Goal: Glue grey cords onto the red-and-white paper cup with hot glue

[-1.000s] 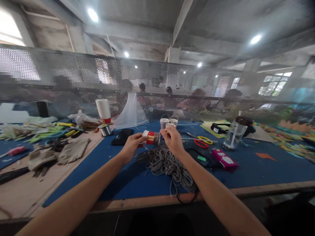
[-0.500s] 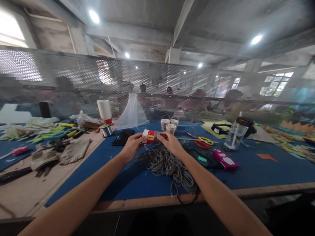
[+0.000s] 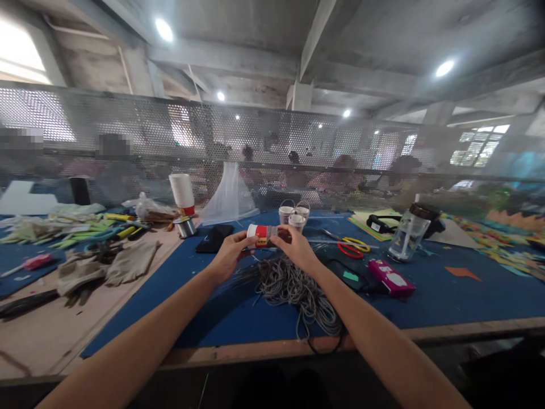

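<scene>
A paper cup (image 3: 260,232), red and white with yellow print, lies on its side in the air above the blue table mat. My left hand (image 3: 232,253) is closed around its white-edged left end. At the other end, a greyish band that looks like wound cord (image 3: 271,232) covers the cup, and my right hand (image 3: 293,244) is closed there, fingertips pressed to it. Exactly what the right fingertips pinch is partly hidden. Just below both hands a tangled heap of grey cord (image 3: 293,287) rests on the mat.
Behind the hands stand three small white cups with handles (image 3: 297,218). Scissors (image 3: 351,247), a purple box (image 3: 390,278) and a glass bottle (image 3: 406,236) are to the right. Leftward are a black phone (image 3: 214,238), a wire spool (image 3: 185,227), stacked paper cups (image 3: 182,193) and gloves (image 3: 131,263).
The right fingers have shifted slightly on the wrapped end of the cup, leaving more of the greyish band visible. The left hand keeps its hold.
</scene>
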`<state>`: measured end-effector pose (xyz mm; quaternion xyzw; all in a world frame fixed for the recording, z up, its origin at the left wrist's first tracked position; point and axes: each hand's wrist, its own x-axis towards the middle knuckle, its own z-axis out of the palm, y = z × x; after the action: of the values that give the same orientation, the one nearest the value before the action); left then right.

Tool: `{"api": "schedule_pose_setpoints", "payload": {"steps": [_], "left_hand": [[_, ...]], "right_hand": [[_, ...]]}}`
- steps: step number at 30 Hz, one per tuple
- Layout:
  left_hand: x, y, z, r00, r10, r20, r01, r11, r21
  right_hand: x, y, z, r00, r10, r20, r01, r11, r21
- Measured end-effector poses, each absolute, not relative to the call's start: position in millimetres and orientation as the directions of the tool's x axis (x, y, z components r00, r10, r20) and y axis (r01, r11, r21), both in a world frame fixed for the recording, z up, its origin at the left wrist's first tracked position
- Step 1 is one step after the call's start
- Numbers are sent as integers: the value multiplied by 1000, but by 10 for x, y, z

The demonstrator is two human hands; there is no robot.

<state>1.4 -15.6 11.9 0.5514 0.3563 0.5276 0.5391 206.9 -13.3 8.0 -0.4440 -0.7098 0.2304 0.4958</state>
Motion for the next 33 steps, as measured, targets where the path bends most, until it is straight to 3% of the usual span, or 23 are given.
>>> {"api": "schedule_pose_setpoints", "payload": {"steps": [13, 33], "left_hand": [[13, -166, 123, 183, 971, 156, -241, -109, 964], [54, -167, 86, 212, 959, 190, -202, -148, 968]], "right_hand": [[2061, -150, 73, -139, 843, 519, 419, 525, -741], [2047, -142, 2, -161, 737, 657, 564, 615, -551]]}}
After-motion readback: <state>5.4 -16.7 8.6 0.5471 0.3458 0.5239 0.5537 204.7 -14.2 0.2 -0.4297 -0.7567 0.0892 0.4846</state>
